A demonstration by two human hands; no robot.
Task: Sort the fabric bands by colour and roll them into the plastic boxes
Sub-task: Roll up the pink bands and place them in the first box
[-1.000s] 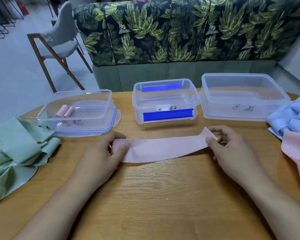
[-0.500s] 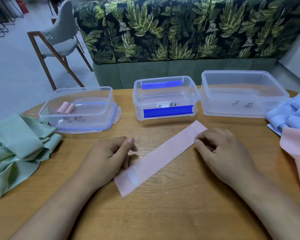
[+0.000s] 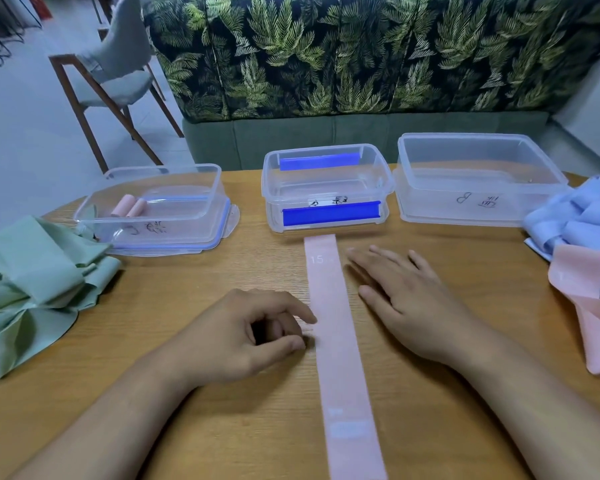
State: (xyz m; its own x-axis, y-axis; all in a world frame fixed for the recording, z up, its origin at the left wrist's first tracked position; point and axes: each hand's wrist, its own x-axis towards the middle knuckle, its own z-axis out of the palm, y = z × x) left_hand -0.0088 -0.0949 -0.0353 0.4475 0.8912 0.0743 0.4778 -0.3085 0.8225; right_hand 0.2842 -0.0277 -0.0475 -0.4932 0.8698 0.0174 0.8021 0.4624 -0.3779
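Pink band gets just a touch on its left edge from the left hand's index tip. Those fingers are loosely curled and gripping nothing. Right hand lies flat and relaxed just beside it. Band's stretched lengthwise on the wooden table, far end near the middle box.

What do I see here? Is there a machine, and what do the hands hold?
No machine: a person's two bare hands, seen from a camera worn on the head. On the table stand clear boxes: a left box with two pink rolls, a middle box and a right box. Green bands lie piled left, blue and pink bands right. One pink band lies flat between the hands. The left hand, fingers curled, touches its edge, perhaps pinching it; the right hand lies flat beside it.
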